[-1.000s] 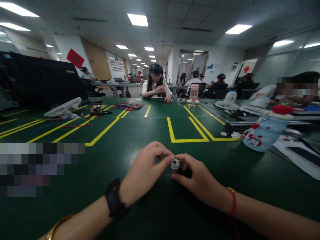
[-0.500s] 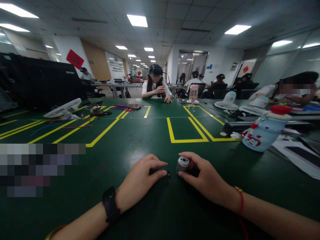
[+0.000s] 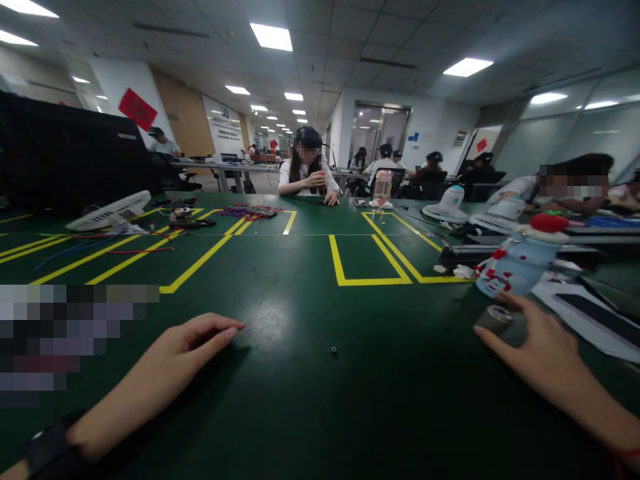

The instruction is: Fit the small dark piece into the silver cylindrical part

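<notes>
My right hand (image 3: 540,347) is at the right, its thumb and fingers around a small silver metal cylinder that looks like a motor (image 3: 494,320). The cylinder leans a little, close in front of the light blue snowman-patterned cup (image 3: 520,260) with a red top. Over the left part of the green table (image 3: 280,413), my left hand (image 3: 193,343) is empty, with fingers stretched forward and the thumb close under the index finger. Between the hands, a tiny dark ring-shaped part (image 3: 334,351) rests on the table, touched by neither hand.
Loose wires (image 3: 250,211) and a white fan (image 3: 109,212) lie at the back left. More fans (image 3: 447,205), a pink bottle (image 3: 383,187) and papers with a dark phone-like slab (image 3: 585,313) are on the right. A person (image 3: 307,163) sits across the table.
My right hand has carried the silver cylinder rightward, toward the cup. My left hand has drawn away to the left, leaving the tiny dark part on the table.
</notes>
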A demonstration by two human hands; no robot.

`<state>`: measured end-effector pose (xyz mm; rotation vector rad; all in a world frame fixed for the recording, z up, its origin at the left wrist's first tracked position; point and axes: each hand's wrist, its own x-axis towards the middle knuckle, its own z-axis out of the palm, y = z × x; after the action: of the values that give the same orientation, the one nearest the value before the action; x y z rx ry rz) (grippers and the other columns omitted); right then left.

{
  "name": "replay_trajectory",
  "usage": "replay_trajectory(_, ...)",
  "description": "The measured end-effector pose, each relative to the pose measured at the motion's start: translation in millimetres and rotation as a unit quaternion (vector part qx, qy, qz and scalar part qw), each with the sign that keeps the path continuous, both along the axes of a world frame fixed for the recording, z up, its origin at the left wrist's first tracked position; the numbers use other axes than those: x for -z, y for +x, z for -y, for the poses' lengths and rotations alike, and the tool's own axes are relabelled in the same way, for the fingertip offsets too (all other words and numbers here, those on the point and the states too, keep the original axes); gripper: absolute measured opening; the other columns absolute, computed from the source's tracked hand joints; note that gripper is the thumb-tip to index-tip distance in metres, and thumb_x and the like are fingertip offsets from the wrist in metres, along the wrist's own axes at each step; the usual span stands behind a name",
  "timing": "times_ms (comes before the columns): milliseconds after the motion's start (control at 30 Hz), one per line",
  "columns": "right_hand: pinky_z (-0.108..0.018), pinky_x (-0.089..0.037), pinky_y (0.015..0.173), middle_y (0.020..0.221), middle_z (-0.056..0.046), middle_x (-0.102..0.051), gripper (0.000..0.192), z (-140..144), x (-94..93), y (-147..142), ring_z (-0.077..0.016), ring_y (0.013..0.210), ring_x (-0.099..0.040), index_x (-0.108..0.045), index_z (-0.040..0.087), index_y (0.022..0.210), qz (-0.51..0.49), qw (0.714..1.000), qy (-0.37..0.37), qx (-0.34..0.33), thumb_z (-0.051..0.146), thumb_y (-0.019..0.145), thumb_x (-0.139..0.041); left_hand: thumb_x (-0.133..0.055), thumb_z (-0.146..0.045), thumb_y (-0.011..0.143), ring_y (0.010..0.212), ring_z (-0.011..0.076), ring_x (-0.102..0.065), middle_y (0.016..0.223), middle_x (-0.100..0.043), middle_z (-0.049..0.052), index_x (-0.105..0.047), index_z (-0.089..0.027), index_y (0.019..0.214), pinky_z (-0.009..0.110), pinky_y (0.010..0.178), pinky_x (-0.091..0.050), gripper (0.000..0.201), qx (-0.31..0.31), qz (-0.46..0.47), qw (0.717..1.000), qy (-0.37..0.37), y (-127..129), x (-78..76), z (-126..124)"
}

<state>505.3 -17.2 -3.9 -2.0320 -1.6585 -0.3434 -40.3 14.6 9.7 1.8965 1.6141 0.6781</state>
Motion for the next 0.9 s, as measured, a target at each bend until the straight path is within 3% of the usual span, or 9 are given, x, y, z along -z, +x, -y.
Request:
replay_trajectory(100, -0.057, -0.031, 0.097, 0.132, -0.013, -0.049, 0.065, 2.2, -14.3, -56.5, -0.0375, 0.122, -0.042, -0.043, 0.023, 0.132, 0.103, 0.987, 0.077, -0.096, 0.055, 0.078, -0.056, -0.052, -0.053, 0.086, 0.104, 0.0266, -0.062, 0.110, -0.070, 0.001, -0.069, -0.031, 0.105, 0.039, 0.089, -0.049, 0.033, 0.007, -0.009, 1.000, 0.010, 10.1, -0.8, 1.4)
replay_trajectory(167, -0.051, -0.030, 0.097, 0.131, -0.006, -0.052, 0.046, 1.3, -21.6, -109.1, -0.0294, 0.120, -0.045, -0.047, 0.030, 0.128, 0.112, 0.964, 0.039, -0.238, 0.043, 0.085, -0.053, -0.052, -0.054, 0.086, 0.104, 0.0270, -0.062, 0.111, -0.069, 0.003, -0.068, -0.030, 0.106, 0.040, 0.090, -0.048, 0.035, 0.006, -0.015, 1.000, 0.010, 12.4, 0.3, 1.4)
replay_trajectory(233, -0.046, -0.031, 0.094, 0.129, -0.003, -0.055, 0.041, -2.3, -23.8, -161.4, -0.0248, 0.116, -0.047, -0.049, 0.034, 0.128, 0.086, 0.932, -0.034, -0.351, 0.035, 0.087, -0.053, -0.052, -0.054, 0.086, 0.105, 0.0271, -0.062, 0.112, -0.068, 0.004, -0.067, -0.030, 0.108, 0.042, 0.091, -0.048, 0.036, 0.006, -0.016, 1.000, 0.007, 11.0, 1.5, 1.8)
replay_trajectory(333, -0.042, -0.033, 0.087, 0.114, -0.003, -0.063, 0.031, -11.5, -22.3, -215.3, -0.0223, 0.103, -0.052, -0.060, 0.033, 0.118, 0.045, 0.899, -0.094, -0.425, 0.031, 0.087, -0.055, -0.052, -0.052, 0.087, 0.107, 0.0268, -0.060, 0.115, -0.066, 0.004, -0.065, -0.030, 0.111, 0.043, 0.094, -0.046, 0.035, 0.019, -0.015, 1.000, 0.008, 6.6, 1.2, 4.5)
replay_trajectory(400, -0.040, -0.032, 0.084, 0.099, -0.002, -0.066, 0.019, -17.9, -24.6, -222.9, -0.0197, 0.093, -0.054, -0.067, 0.030, 0.102, 0.031, 0.894, -0.105, -0.435, 0.030, 0.089, -0.053, -0.051, -0.052, 0.088, 0.107, 0.0268, -0.060, 0.115, -0.065, 0.004, -0.064, -0.030, 0.112, 0.043, 0.093, -0.047, 0.036, 0.026, -0.012, 1.000, 0.007, 4.7, 0.1, 6.5)
replay_trajectory(500, -0.038, -0.034, 0.083, 0.096, -0.002, -0.067, 0.019, -24.1, -38.7, -187.7, -0.0183, 0.090, -0.056, -0.067, 0.027, 0.096, 0.028, 0.918, -0.075, -0.388, 0.032, 0.090, -0.050, -0.051, -0.052, 0.088, 0.104, 0.0261, -0.061, 0.112, -0.066, 0.004, -0.064, -0.030, 0.113, 0.041, 0.090, -0.048, 0.036, 0.028, -0.009, 1.000, -0.004, 4.5, -0.1, 6.5)
replay_trajectory(633, -0.040, -0.038, 0.084, 0.101, -0.006, -0.067, 0.030, -24.2, -64.5, -89.7, -0.0244, 0.095, -0.058, -0.068, 0.023, 0.095, 0.099, 0.973, 0.005, -0.206, 0.044, 0.087, -0.049, -0.051, -0.052, 0.088, 0.102, 0.0254, -0.062, 0.110, -0.067, 0.003, -0.065, -0.030, 0.110, 0.039, 0.089, -0.048, 0.035, 0.028, -0.014, 1.000, -0.002, 8.8, 3.0, 1.6)
replay_trajectory(767, -0.038, -0.044, 0.073, 0.097, -0.009, -0.070, 0.036, -18.4, -71.0, -12.5, -0.0248, 0.082, -0.063, -0.072, 0.022, 0.094, 0.066, 0.992, -0.100, -0.039, 0.050, 0.082, -0.052, -0.052, -0.052, 0.087, 0.102, 0.0249, -0.062, 0.109, -0.067, 0.002, -0.068, -0.029, 0.105, 0.038, 0.089, -0.048, 0.034, 0.027, -0.028, 0.999, 0.006, 15.8, 1.8, 1.2)
replay_trajectory(900, -0.036, -0.044, 0.072, 0.097, -0.010, -0.071, 0.035, -15.2, -66.5, 5.0, -0.0233, 0.083, -0.064, -0.073, 0.023, 0.094, 0.035, 0.987, -0.155, -0.036, 0.049, 0.082, -0.052, -0.051, -0.051, 0.088, 0.101, 0.0246, -0.062, 0.108, -0.067, 0.002, -0.069, -0.030, 0.104, 0.038, 0.090, -0.048, 0.032, 0.029, -0.026, 0.999, 0.012, 20.7, -6.0, 8.3)
